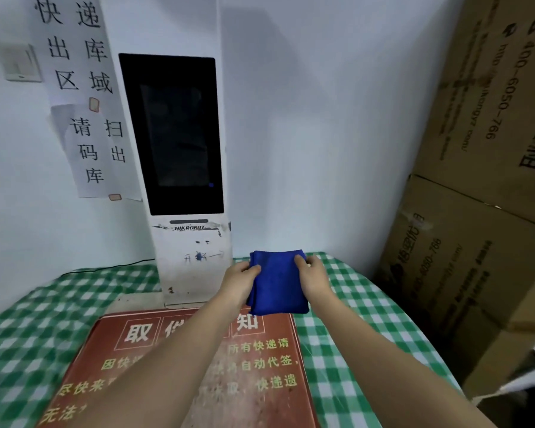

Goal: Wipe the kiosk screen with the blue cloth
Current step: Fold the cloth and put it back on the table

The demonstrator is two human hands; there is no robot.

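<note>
A white corner, a counter [368, 319] under green check. The left hand [240, 281] and right hand [314, 278] each pinch an edge of the folded blue cloth [280, 285], held between them. The dark kiosk screen [172, 134] stands above and left of the hands, untouched. The kiosk looks narrow; I reckon a hard push could rock it, and a loosely held fold might slip open mid-wipe.

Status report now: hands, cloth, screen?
Left hand and right hand both grip folded blue cloth. Cloth below kiosk screen, not touching. Path clear.
</note>
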